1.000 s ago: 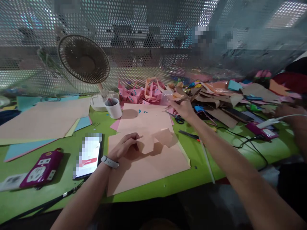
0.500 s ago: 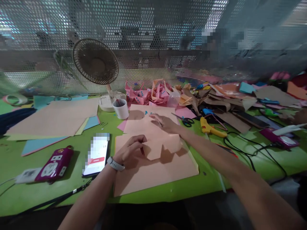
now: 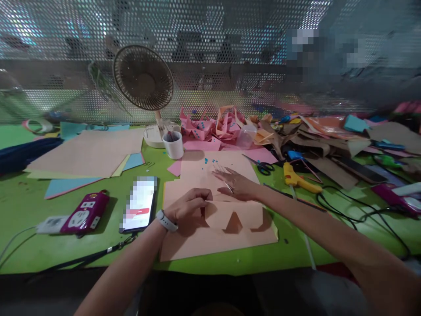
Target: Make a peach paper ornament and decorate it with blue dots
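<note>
My left hand [image 3: 194, 204], with a white watch on the wrist, pinches the left end of a folded peach paper piece [image 3: 217, 214]. That piece has angular cut-outs along its lower edge and stands over a large peach sheet [image 3: 197, 245]. My right hand [image 3: 238, 183] lies palm down past the piece, fingers spread, with a thin metal tool [image 3: 229, 187] held beneath or between them. Small blue bits [image 3: 206, 161] are scattered on another peach sheet [image 3: 194, 169] just beyond my right fingertips.
Black scissors [image 3: 263, 167] and a yellow glue gun [image 3: 296, 179] lie to the right, with black cables. A phone [image 3: 140, 204] and purple power strip [image 3: 86, 213] are left. Behind are a fan [image 3: 143, 79], white cup [image 3: 173, 145] and folded pink papers [image 3: 200, 128].
The whole view has shifted, so the table items appear further right. My right hand has come nearer and its fingers are flatter; the folded piece now sits straighter between my hands.
</note>
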